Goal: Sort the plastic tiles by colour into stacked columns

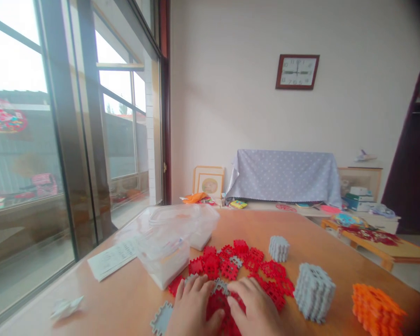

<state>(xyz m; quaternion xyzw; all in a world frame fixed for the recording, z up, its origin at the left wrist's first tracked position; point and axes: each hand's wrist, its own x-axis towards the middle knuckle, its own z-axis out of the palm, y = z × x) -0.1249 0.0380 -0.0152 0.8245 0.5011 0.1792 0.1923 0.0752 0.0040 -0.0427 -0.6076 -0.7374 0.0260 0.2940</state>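
A heap of red plastic interlocking tiles (229, 269) lies on the wooden table, with a few grey ones mixed in. My left hand (195, 305) rests over the heap's near left side, fingers stretched and thumb apart. Across from it, my right hand (252, 303) lies on the near right side, fingers slightly bent and spread. A grey tile (221, 286) shows between both hands, close to the right fingertips. Another grey tile (162, 319) lies flat left of my left hand. Tiles under my palms are hidden.
To the right stand a small grey tile stack (279, 248), a taller grey stack (314, 293) and an orange stack (377, 310). Clear plastic containers (164, 254) sit at the left back, beside a paper sheet (112, 258) and a crumpled wrapper (66, 308). A window borders the left.
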